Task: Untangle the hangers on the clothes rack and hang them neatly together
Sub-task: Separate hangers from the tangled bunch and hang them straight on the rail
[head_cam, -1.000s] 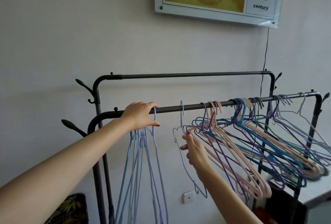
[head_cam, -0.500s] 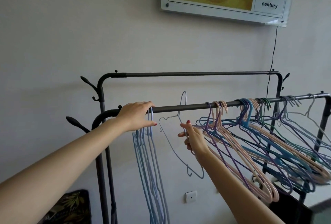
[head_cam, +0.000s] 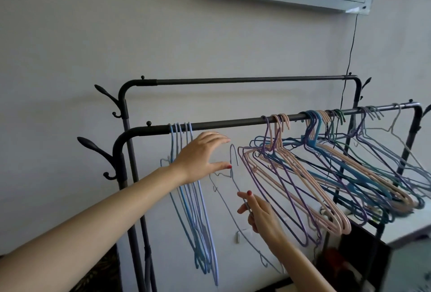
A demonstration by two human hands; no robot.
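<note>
Dark grey metal clothes rack, two rails, against a pale wall. Front rail, right portion: tangled mass of pink, purple, blue and green hangers. Front rail, left end: tidy bunch of light blue wire hangers, hanging straight. Between the two groups, off the rail: single pale lavender wire hanger, pinched at its arm by the right hand. Left hand: fingers spread, holding nothing, just beside that hanger's hook.

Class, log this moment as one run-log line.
right hand: pinches loose hanger, off front rail | left hand: open beside blue hangers | tangle: remains
</note>
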